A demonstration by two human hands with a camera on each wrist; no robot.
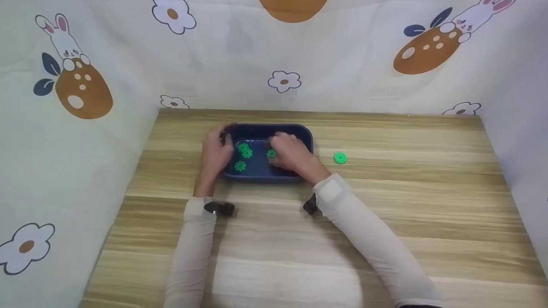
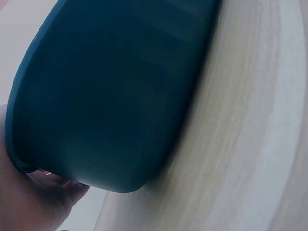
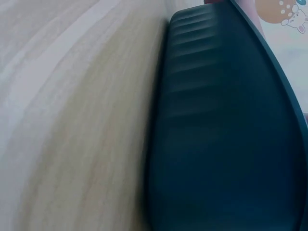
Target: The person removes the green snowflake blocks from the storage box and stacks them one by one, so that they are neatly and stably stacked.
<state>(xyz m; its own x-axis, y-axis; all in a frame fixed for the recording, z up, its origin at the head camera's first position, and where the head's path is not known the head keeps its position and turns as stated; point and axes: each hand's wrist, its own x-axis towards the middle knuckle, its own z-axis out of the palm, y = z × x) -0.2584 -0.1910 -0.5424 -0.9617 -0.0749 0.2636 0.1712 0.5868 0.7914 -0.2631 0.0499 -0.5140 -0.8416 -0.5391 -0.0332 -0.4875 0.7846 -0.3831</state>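
Wood-grain tabletop (image 1: 279, 254) lies before us. Our left hand (image 1: 217, 152) grips the left end of a dark blue rectangular tray (image 1: 268, 178); our right hand (image 1: 293, 152), inside it, pinches one green notched disc (image 1: 271, 153). We see three more discs (image 1: 240, 166) at the tray's left; a loose disc (image 1: 340, 158) lies outside, right. Rabbit-print backdrop (image 1: 222, 56) beyond.

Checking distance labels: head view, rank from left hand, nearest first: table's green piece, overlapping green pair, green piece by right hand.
1. Overlapping green pair: left side of tray.
2. Green piece by right hand: farther right.
3. Green piece on table: right, outside tray.
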